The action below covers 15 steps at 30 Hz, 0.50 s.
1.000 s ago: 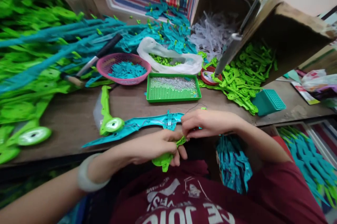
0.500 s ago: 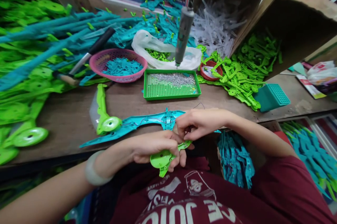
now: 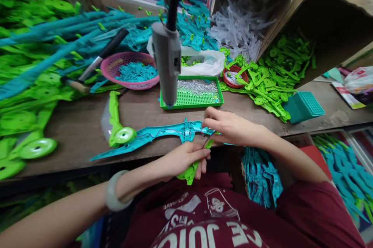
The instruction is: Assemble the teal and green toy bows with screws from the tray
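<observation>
**Two grips on one small green part at the surface's near edge**

Far to the left of my left grip, loose green pieces (image 3: 26,123) are lying heaped on the surface (image 3: 78,131), and a green wheeled piece (image 3: 119,133) is sitting between that heap and my hand. Beyond it, a pink basket (image 3: 128,70) is holding teal bits.

My left hand (image 3: 182,160) is gripping the small green part (image 3: 192,168), fingers closed around it just off the near edge of the surface, above my lap. A grey hanging driver (image 3: 167,65) is dangling above and beyond this grip, its tip hovering in front of the green tray (image 3: 190,100) of tiny silver screws.

The long teal bow piece (image 3: 163,135) is lying just beyond my left grip, its middle touching or nearly touching my right fingertips.

My right hand (image 3: 230,127) is pinching closed at the top end of the same green part, where a thin dark thread seems to be running; what exactly sits between the fingertips I cannot tell. To the right of this grip, more green pieces (image 3: 268,84) are spilling from a cardboard box, and a teal bin (image 3: 303,107) is standing beyond them.

As I judge it, the risk is in the pinch: the part is being held over open space, so a slipping finger could be dropping it into my lap or below. A tug too hard could be pulling the thread free, or be dragging the teal bow piece off the edge.
</observation>
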Tool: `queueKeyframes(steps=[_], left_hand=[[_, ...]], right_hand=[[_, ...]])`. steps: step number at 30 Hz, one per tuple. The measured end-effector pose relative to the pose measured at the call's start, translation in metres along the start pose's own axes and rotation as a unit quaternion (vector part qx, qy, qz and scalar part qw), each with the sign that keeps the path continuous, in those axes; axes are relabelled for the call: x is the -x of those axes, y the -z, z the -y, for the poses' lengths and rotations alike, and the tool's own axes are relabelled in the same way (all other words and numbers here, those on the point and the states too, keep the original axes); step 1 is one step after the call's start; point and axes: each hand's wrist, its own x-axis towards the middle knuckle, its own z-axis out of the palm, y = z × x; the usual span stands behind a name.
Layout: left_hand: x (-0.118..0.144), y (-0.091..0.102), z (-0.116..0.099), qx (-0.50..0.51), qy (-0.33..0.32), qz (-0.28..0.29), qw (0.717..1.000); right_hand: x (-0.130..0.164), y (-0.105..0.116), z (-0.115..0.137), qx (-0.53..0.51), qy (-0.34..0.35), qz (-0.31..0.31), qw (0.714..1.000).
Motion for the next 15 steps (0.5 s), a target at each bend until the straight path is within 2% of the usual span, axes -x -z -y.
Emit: queueKeyframes(steps=[3,5,7,9,11,13,15], left_hand=[[-0.005,0.001,0.005,0.086,-0.046,-0.081,0.992],[-0.006,0.001,0.007,0.127,-0.082,-0.120,0.981],[-0.005,0.002,0.009,0.112,-0.110,-0.132,0.979],[-0.003,0.002,0.012,0.015,-0.123,-0.123,0.985],[-0.003,0.002,0.016,-0.135,-0.123,-0.135,0.974],[-0.004,0.004,0.019,-0.272,-0.115,-0.183,0.938],[-0.007,0.006,0.021,-0.337,-0.115,-0.228,0.906]], right_hand=[[0.014,-0.007,-0.007,0.048,-0.114,-0.123,0.985],[0.023,-0.011,-0.010,0.014,-0.153,-0.133,0.979],[0.032,-0.013,-0.012,-0.055,-0.161,-0.106,0.980],[0.039,-0.015,-0.014,-0.093,-0.152,-0.101,0.979],[0.042,-0.015,-0.014,-0.088,-0.136,-0.111,0.981],[0.042,-0.016,-0.013,-0.061,-0.123,-0.112,0.984],[0.042,-0.015,-0.008,-0.050,-0.123,-0.109,0.985]])
